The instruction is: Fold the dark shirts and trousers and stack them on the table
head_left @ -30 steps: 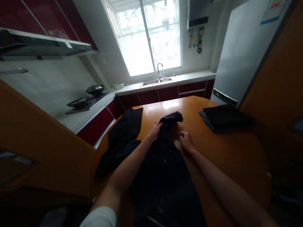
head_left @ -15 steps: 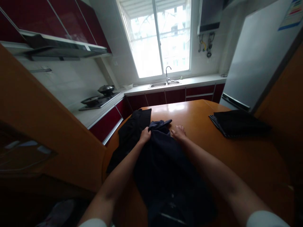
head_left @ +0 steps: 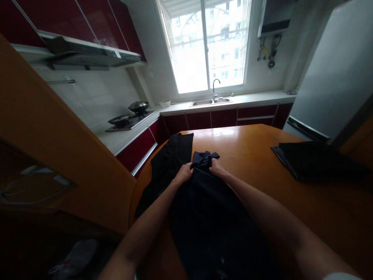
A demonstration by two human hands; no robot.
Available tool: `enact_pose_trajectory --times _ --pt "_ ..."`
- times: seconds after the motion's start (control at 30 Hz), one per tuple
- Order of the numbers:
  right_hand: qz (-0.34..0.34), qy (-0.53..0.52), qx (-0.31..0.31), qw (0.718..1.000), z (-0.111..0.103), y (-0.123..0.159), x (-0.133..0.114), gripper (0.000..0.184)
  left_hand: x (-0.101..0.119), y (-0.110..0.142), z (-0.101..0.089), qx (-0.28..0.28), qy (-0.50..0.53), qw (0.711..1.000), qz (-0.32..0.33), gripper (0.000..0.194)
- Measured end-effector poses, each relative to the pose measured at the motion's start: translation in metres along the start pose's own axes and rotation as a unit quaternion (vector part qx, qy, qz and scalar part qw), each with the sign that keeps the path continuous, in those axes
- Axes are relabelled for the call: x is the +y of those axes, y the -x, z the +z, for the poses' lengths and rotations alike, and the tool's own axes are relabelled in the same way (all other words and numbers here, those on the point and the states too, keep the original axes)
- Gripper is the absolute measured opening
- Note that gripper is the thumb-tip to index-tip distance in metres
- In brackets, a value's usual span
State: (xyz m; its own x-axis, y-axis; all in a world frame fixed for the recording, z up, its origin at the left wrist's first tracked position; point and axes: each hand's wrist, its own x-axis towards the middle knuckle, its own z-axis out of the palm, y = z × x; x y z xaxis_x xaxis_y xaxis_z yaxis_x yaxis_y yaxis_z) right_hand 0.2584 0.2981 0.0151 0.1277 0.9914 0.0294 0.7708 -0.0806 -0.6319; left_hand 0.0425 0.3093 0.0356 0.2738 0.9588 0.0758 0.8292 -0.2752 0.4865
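A dark navy garment stretches over the near side of the wooden table, its far end bunched up. My left hand is closed on the left edge of that bunched end. On the opposite edge, my right hand pinches the cloth, fingers curled. A small shiny spot shows low on the garment near my body; I cannot make out whether it is a button. Just left of my left hand lies a flat black garment, partly behind my left forearm.
A stack of folded black cloth lies at the right of the wooden table. Beyond are a counter with a sink, a stove with two pans, and a fridge. A wooden panel stands close on the left.
My right hand has gone from loosely spread beside the cloth to gripping its edge. The left hand keeps its hold. The whole view has shifted, with the room appearing further right.
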Motion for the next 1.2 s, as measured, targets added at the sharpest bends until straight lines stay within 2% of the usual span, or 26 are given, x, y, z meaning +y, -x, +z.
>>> enact_pose_trajectory --times 0.07,0.17,0.27,0.33,0.4,0.43,0.5,0.53,0.57,0.63,0.7,0.77,0.8,0.9,1.03,1.13,1.2 --pt "0.014 -0.016 0.034 0.999 -0.027 0.002 0.015 0.022 0.01 -0.01 -0.006 0.003 0.005 1.0 0.022 0.021" --pt "0.038 -0.021 0.139 0.989 -0.091 -0.005 0.039 0.027 0.038 -0.039 -0.016 0.04 0.019 0.998 0.048 0.027" --pt "0.029 -0.017 0.236 0.971 -0.159 -0.024 0.05 0.036 0.079 -0.082 -0.023 0.135 0.048 0.985 0.092 0.031" --pt "-0.033 -0.034 0.284 0.958 -0.191 -0.043 0.052 0.037 0.107 -0.111 -0.024 0.198 0.072 0.971 0.111 0.034" --pt "-0.091 -0.039 0.292 0.951 -0.207 -0.064 0.054 0.035 0.126 -0.134 -0.02 0.21 0.083 0.972 0.068 0.041" --pt "-0.093 -0.028 0.277 0.956 -0.209 -0.073 0.057 0.035 0.131 -0.142 -0.016 0.201 0.083 0.976 0.03 0.047" --pt "-0.04 -0.002 0.241 0.97 -0.202 -0.083 0.068 0.045 0.134 -0.147 -0.005 0.186 0.078 0.979 -0.042 0.059" --pt "-0.012 0.006 0.227 0.974 -0.194 -0.083 0.075 0.048 0.131 -0.144 0.001 0.184 0.067 0.979 -0.054 0.063" --pt "0.001 0.01 0.22 0.975 -0.185 -0.079 0.083 0.048 0.127 -0.139 0.008 0.179 0.048 0.982 -0.042 0.065" --pt "-0.007 0.013 0.209 0.978 -0.165 -0.062 0.102 0.042 0.114 -0.121 0.02 0.149 -0.004 0.989 0.022 0.061" --pt "-0.016 0.013 0.201 0.979 -0.149 -0.036 0.123 0.036 0.1 -0.093 0.028 0.102 -0.046 0.99 0.084 0.053" --pt "-0.014 0.012 0.197 0.98 -0.14 -0.004 0.145 0.032 0.084 -0.058 0.029 0.066 -0.053 0.989 0.118 0.044" --pt "-0.013 0.011 0.194 0.981 -0.138 0.013 0.156 0.032 0.075 -0.037 0.027 0.051 -0.052 0.988 0.135 0.041" --pt "-0.014 0.012 0.191 0.981 -0.136 0.069 0.189 0.036 0.049 0.029 0.008 -0.004 -0.019 0.968 0.249 0.035" --pt "-0.055 0.018 0.136 0.989 -0.131 0.153 0.216 0.045 0.021 0.107 -0.022 -0.135 -0.019 0.94 0.312 0.054" --pt "-0.133 0.047 0.055 0.989 -0.124 0.202 0.218 0.059 0.016 0.14 -0.022 -0.166 -0.057 0.928 0.328 0.064" --pt "-0.16 0.063 0.035 0.985 -0.119 0.218 0.213 0.065 0.018 0.149 -0.01 -0.15 -0.074 0.922 0.351 0.055"
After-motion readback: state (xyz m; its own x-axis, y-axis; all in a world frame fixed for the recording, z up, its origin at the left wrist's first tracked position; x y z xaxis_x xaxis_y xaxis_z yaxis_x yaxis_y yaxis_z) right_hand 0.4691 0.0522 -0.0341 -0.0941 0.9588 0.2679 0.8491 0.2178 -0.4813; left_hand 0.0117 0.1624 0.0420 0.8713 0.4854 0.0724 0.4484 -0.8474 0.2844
